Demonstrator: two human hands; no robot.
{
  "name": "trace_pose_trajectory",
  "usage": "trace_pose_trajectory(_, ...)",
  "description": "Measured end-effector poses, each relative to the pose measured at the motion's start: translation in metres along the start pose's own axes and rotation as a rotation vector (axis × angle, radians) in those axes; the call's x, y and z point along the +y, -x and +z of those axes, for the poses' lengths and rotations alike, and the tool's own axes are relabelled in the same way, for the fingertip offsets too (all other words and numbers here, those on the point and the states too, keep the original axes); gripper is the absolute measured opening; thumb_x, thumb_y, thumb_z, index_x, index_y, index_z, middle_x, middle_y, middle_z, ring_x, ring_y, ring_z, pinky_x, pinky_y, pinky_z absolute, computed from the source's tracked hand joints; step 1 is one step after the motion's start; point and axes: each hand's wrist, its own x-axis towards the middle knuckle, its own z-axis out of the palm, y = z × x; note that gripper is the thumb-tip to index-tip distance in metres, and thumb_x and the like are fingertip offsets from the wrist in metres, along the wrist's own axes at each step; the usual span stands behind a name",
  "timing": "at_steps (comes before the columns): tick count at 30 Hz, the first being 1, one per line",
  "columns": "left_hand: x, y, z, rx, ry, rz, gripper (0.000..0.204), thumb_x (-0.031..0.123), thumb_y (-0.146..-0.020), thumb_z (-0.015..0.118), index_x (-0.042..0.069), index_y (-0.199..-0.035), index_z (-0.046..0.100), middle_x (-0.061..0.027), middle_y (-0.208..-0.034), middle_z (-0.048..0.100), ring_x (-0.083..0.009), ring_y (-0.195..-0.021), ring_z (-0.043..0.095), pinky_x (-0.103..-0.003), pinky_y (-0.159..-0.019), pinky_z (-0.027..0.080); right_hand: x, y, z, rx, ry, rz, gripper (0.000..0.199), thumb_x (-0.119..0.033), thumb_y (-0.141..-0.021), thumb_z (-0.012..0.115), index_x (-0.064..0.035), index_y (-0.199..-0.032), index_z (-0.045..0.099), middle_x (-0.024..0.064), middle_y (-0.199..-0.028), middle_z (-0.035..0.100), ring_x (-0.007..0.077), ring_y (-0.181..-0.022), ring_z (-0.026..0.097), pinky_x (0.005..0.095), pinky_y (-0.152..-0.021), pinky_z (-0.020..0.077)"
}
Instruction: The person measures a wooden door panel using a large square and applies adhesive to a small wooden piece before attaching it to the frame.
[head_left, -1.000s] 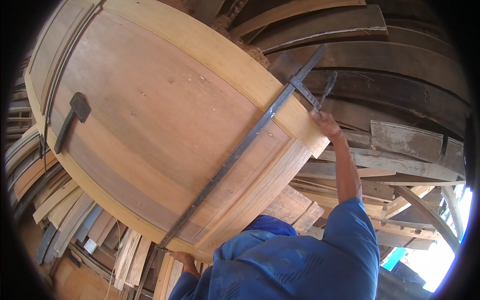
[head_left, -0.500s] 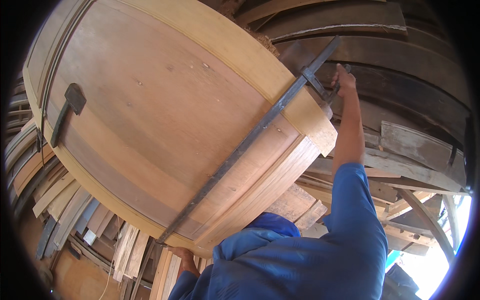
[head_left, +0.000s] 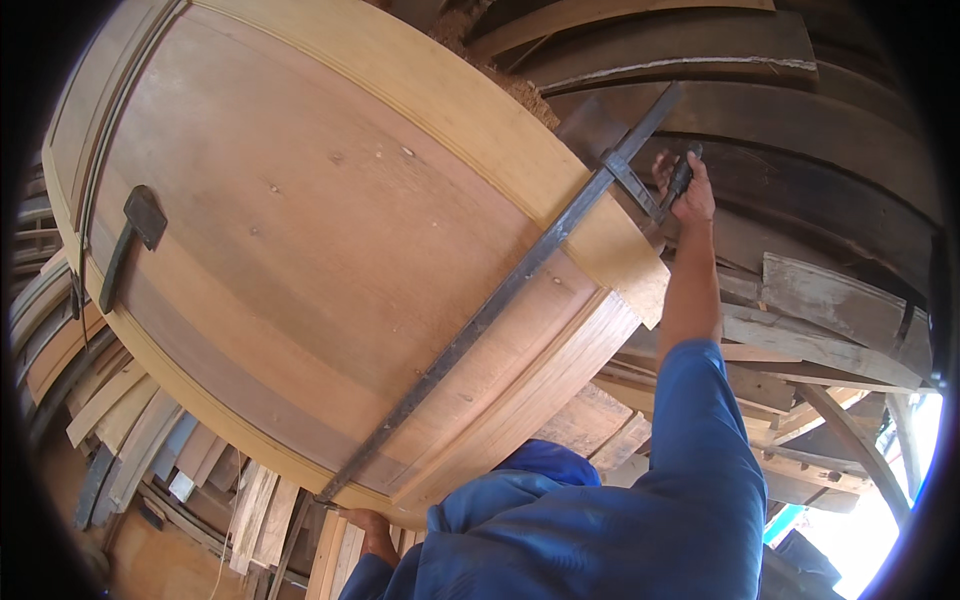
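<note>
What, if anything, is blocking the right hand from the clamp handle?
Nothing visible. The dark clamp handle sits within the half-open right hand. The long clamp bar and wooden panel lie to the picture's left of them, and the left hand is down near the bar's other end.

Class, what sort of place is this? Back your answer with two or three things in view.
Probably a woodworking shop: a bar clamp spans a framed wooden panel, a hammer lies on that panel, and many boards are stacked around.
</note>
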Motion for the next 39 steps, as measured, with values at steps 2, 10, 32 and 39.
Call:
trace_pose_trajectory(2, -0.004, -0.008, -0.008, -0.013, 0.022, 0.016, 0.047, 0.039, -0.105, 0.036, 0.001, -0.125, 0.053, -0.0169, -0.118, 0.063, -0.0296, -0.103, 0.064, -0.042, -0.086, 0.054, 0.003, -0.011, -0.020, -0.062, 0.091, 0.030, 0.018, -0.024, -0.093, 0.065, -0.0068, -0.095, 0.060, 0.0049, -0.080, 0.060, 0.0126, -0.070, 0.056, 0.0281, -0.058, 0.0480)
trace_pose_trajectory(10, -0.020, -0.021, -0.015, 0.075, 0.010, -0.067, 0.049, 0.041, -0.105, 0.033, 0.000, -0.125, 0.054, -0.0189, -0.120, 0.063, -0.0330, -0.106, 0.063, -0.043, -0.087, 0.054, -0.019, 0.017, 0.037, 0.642, 2.012, -0.558, 0.064, -0.053, -0.092, 0.058, 0.0052, -0.119, 0.062, 0.0291, -0.108, 0.067, 0.0413, -0.109, 0.063, 0.0437, -0.095, 0.0476)
trace_pose_trajectory(32, -0.023, -0.031, -0.018, -0.012, 0.022, -0.117, 0.058, 0.047, -0.105, 0.026, 0.002, -0.133, 0.048, -0.0149, -0.130, 0.057, -0.0309, -0.114, 0.058, -0.044, -0.098, 0.049, -0.033, 0.034, 0.039, 0.272, 1.321, -0.881, 0.051, -0.034, -0.087, 0.072, 0.0062, -0.116, 0.061, 0.0217, -0.105, 0.069, 0.0270, -0.099, 0.067, 0.0355, -0.086, 0.0509)
trace_pose_trajectory(39, -0.023, -0.034, -0.017, -0.090, 0.105, -0.051, 0.053, 0.046, -0.105, 0.029, 0.005, -0.132, 0.049, -0.0137, -0.131, 0.056, -0.0299, -0.115, 0.058, -0.044, -0.098, 0.048, -0.018, -0.010, 0.011, -0.090, -0.016, -0.006, 0.043, -0.028, -0.093, 0.067, 0.0000, -0.124, 0.055, 0.0050, -0.091, 0.062, 0.0125, -0.069, 0.054, 0.0280, -0.062, 0.0480)
